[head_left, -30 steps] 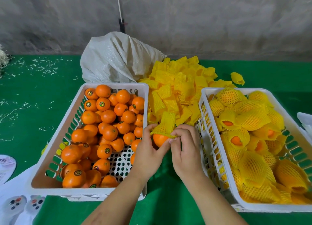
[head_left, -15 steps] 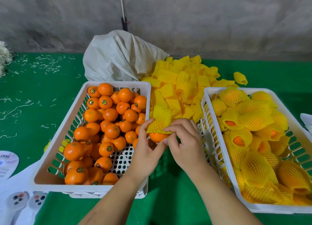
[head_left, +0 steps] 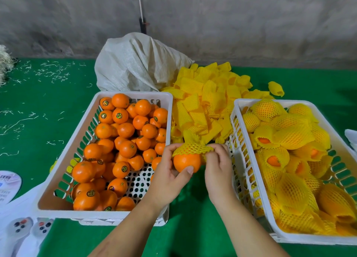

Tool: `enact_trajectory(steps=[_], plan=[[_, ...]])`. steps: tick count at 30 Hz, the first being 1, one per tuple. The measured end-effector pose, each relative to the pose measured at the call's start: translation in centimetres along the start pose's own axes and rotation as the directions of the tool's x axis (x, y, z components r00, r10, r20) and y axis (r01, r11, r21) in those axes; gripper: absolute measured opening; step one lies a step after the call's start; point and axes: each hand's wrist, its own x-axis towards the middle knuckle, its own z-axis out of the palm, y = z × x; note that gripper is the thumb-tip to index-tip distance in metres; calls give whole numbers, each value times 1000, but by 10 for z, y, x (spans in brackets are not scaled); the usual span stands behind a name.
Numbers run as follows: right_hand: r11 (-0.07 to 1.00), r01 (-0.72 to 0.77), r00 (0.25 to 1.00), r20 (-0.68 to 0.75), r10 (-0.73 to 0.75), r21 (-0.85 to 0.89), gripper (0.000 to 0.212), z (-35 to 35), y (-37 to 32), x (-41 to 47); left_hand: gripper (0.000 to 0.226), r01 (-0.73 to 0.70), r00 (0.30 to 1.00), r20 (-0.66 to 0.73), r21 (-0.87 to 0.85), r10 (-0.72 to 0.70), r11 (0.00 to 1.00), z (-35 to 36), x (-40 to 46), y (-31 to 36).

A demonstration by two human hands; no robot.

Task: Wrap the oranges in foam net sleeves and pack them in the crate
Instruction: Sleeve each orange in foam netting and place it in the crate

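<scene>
Green table (head_left: 48,110), between crates: sleeve (head_left: 190,147) now stretched over orange (head_left: 186,163) top, previously only perched; left hand (head_left: 170,177) cupping fruit, right hand (head_left: 217,160) pinching net.

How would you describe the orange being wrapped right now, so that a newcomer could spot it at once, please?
Find the gap between the two white crates. There the left hand holds one orange. Unlike the others, it sits in no crate and wears a yellow foam sleeve over its top only.
</scene>
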Motion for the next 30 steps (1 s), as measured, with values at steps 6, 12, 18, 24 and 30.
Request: enact_trajectory(steps=[6, 12, 18, 24, 30], plan=[[977, -185, 978, 117, 173, 101, 37, 6, 4, -3, 63, 0, 1000, 3, 9, 0, 1000, 0, 0, 1], [999, -45, 989, 138, 47, -21, 11, -3, 8, 10, 63, 19, 998, -58, -62, -23, 998, 1, 2, 3], [913, 207, 978, 112, -178, -352, 30, -5, 20, 5, 62, 11, 992, -127, -118, -26, 993, 1, 4, 1], [848, 436, 893, 33, -448, -300, 7, -1, 3, -12, 57, -47, 972, -223, 108, 70, 993, 3, 5, -6], [818, 513, 858, 131, -496, -260, 13, 12, 11, -32, 44, 3, 953, -299, 155, 44, 988, 2, 8, -4]])
